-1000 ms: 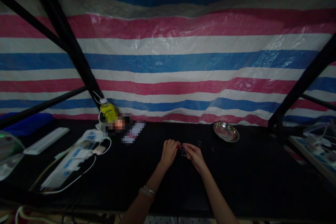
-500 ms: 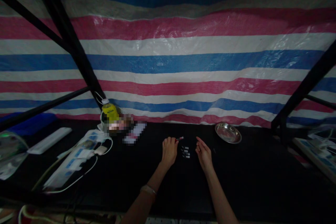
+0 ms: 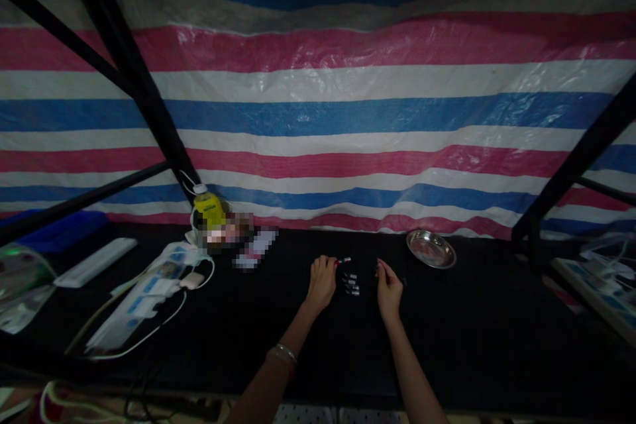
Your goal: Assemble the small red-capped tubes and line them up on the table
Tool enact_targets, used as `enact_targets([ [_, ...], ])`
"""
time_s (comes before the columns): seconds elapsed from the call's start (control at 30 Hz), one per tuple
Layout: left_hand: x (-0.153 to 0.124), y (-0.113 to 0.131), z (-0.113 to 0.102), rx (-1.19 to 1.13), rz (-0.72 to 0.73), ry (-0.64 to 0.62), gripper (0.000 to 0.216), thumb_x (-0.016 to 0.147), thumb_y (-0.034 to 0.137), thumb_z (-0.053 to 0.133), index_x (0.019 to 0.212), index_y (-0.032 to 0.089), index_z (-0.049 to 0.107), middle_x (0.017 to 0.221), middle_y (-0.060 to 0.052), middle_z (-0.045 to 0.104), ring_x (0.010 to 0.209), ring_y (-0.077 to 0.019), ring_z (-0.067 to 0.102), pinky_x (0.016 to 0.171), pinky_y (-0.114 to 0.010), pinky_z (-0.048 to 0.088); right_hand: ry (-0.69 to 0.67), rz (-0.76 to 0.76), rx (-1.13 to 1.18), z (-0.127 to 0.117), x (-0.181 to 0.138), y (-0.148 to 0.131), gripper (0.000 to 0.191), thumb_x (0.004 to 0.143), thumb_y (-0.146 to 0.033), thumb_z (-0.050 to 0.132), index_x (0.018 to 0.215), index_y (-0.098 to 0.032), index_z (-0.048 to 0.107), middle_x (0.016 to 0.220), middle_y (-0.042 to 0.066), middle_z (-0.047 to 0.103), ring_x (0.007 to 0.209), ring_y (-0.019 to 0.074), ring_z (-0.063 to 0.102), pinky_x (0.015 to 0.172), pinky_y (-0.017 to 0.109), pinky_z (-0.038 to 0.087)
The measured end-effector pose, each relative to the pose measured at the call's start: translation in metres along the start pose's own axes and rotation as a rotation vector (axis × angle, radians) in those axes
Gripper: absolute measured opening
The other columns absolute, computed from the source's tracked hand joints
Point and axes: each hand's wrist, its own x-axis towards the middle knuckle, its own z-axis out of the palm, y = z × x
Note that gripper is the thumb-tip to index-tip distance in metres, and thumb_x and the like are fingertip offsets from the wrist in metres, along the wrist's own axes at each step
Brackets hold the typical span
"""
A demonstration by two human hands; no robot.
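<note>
My left hand (image 3: 322, 279) is closed around a small item (image 3: 344, 260) with a red part at my fingertips and a silver end pointing right. My right hand (image 3: 389, 287) is pinched, thumb against index finger; whatever sits at its tips is too small to make out. Between the two hands, several small silver pieces with dark ends (image 3: 352, 283) lie in a short column on the black tabletop (image 3: 477, 331). A tiny dark object (image 3: 404, 281) lies just right of my right hand.
A round shiny metal dish (image 3: 431, 250) stands at the back right. On the left are a yellow bottle (image 3: 209, 210), a power strip with cables (image 3: 144, 301), a white bar (image 3: 97, 262) and a blue tray (image 3: 59, 232). A striped sheet (image 3: 318, 119) hangs behind.
My right index finger, stretched out before, has curled in to meet the thumb, and that hand has shifted slightly right. My left hand keeps its item, showing more red at the fingertips.
</note>
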Motion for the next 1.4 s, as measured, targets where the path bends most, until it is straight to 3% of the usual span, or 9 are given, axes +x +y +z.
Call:
enact_targets([
  [0.17, 0.0008, -0.0031, 0.0005, -0.082, 0.003, -0.034, 0.030, 0.093, 0.022, 0.027, 0.107, 0.020, 0.054, 0.099, -0.006, 0.049, 0.089, -0.0188, 0.045, 0.082, -0.036, 0.039, -0.055, -0.118, -0.240, -0.0032, -0.0023, 0.0006, 0.048, 0.084, -0.048, 0.041, 0.105, -0.012, 0.066, 0.102, 0.013, 0.066, 0.092, 0.0223, 0.059, 0.082, 0.033, 0.043],
  [0.33, 0.0022, -0.0053, -0.0024, -0.181, -0.043, -0.066, 0.029, 0.093, 0.023, 0.029, 0.103, 0.022, 0.057, 0.098, -0.005, 0.050, 0.091, -0.0183, 0.046, 0.084, -0.035, 0.040, -0.106, -0.157, -0.617, -0.0053, -0.0050, -0.0004, 0.043, 0.089, -0.036, 0.032, 0.109, -0.016, 0.065, 0.097, 0.011, 0.066, 0.093, 0.0236, 0.055, 0.075, 0.032, 0.040],
  [0.5, 0.0030, -0.0065, -0.0027, -0.222, -0.065, -0.102, 0.027, 0.091, 0.020, 0.033, 0.101, 0.022, 0.058, 0.099, -0.005, 0.051, 0.094, -0.0183, 0.046, 0.086, -0.035, 0.039, -0.144, -0.187, -0.792, -0.0061, -0.0056, 0.0019, 0.040, 0.090, -0.031, 0.032, 0.108, -0.018, 0.065, 0.094, 0.010, 0.067, 0.090, 0.0236, 0.051, 0.069, 0.031, 0.037],
  [1.03, 0.0032, -0.0066, -0.0016, -0.255, -0.064, -0.082, 0.021, 0.088, 0.021, 0.041, 0.096, 0.022, 0.060, 0.100, -0.004, 0.053, 0.096, -0.0185, 0.047, 0.087, -0.035, 0.039, -0.139, -0.229, -0.938, -0.0075, -0.0054, 0.0019, 0.033, 0.084, -0.024, 0.042, 0.102, -0.016, 0.068, 0.089, 0.012, 0.061, 0.085, 0.0252, 0.048, 0.074, 0.032, 0.036],
  [1.4, 0.0044, -0.0092, -0.0001, -0.301, -0.091, -0.060, 0.020, 0.087, 0.020, 0.042, 0.094, 0.022, 0.061, 0.100, -0.003, 0.055, 0.097, -0.0183, 0.048, 0.088, -0.036, 0.040, -0.115, -0.228, -0.920, -0.0065, -0.0065, 0.0001, 0.031, 0.082, -0.023, 0.045, 0.101, -0.018, 0.069, 0.089, 0.012, 0.055, 0.084, 0.0246, 0.047, 0.076, 0.033, 0.036],
])
